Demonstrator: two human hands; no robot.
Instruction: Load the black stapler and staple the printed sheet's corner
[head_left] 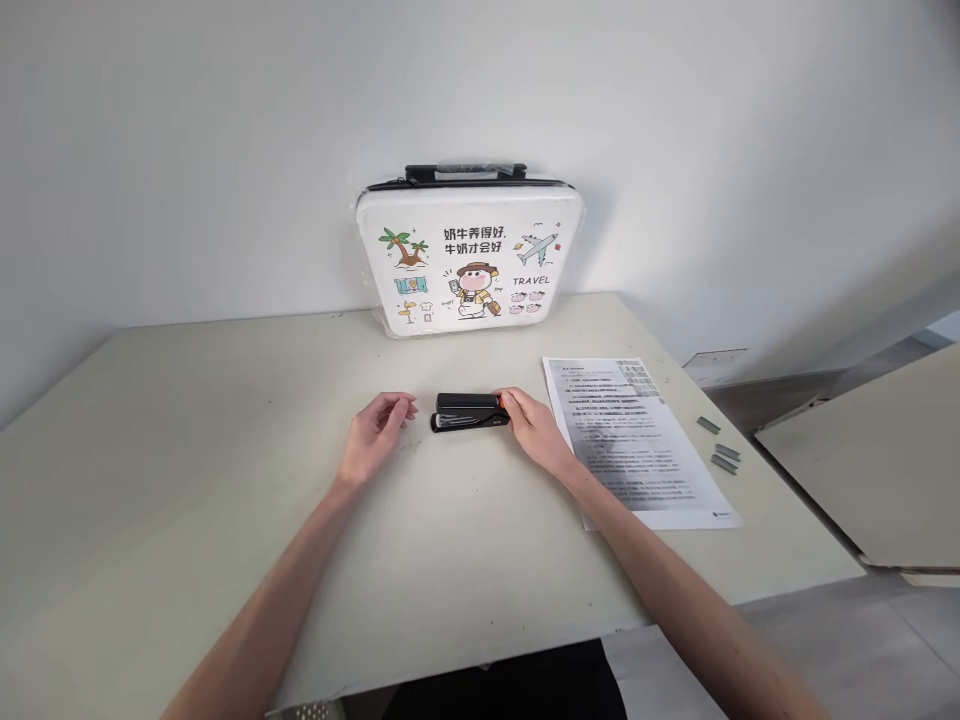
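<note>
A black stapler (466, 411) with an orange part at its back lies sideways near the middle of the table, its front pointing left. My right hand (531, 425) is closed around the stapler's back end, thumb on top. Just left of the stapler's front, and apart from it, is my left hand (375, 430). Its fingers are curled in toward the thumb; whether anything small is between them is hidden. Printed sheets of paper (630, 450) lie to the right, partly beneath my right forearm. Beyond the paper are several strips of staples (708, 425).
A white case (469, 215) with cartoon prints and a black handle stands against the wall at the table's back. Tiny specks lie on the pale table (187, 480). Past the table's right edge is another pale surface (885, 450).
</note>
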